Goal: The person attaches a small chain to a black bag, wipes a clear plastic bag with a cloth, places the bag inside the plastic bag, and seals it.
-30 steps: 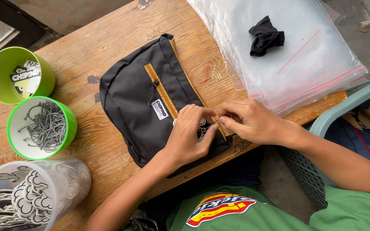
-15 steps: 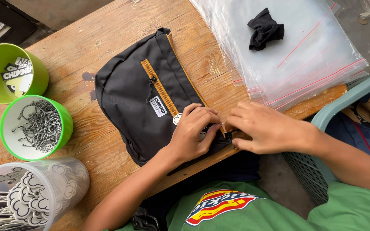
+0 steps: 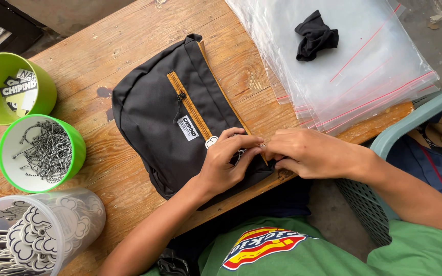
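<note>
Head camera, looking down: both my hands meet at the near right corner of the black pouch, which lies flat on the wooden table with its mustard zipper strip running from far to near. My left hand rests on the fabric with its fingertips curled together, pinched on something small and metallic at the zipper's near end; my right hand comes in from the right, fingers closed and pressed against the same spot. What exactly sits between the fingertips is too small to tell. As I judge it, the fitting at that corner is only in progress: the pouch's upper zipper already carries a dark pull, the white label is in place, and the pouch is not yet bagged. To the right and far lies a stack of clear bags with red seal lines, a crumpled black cloth on top. At the left stand a green cup of stickers, a green cup of ball chains and, nearest, a clear tub of cloud-shaped cutouts. A pale green plastic chair shows at the right edge. Nothing lies between my hands and the pouch; only my own fingers hide the working point.
</note>
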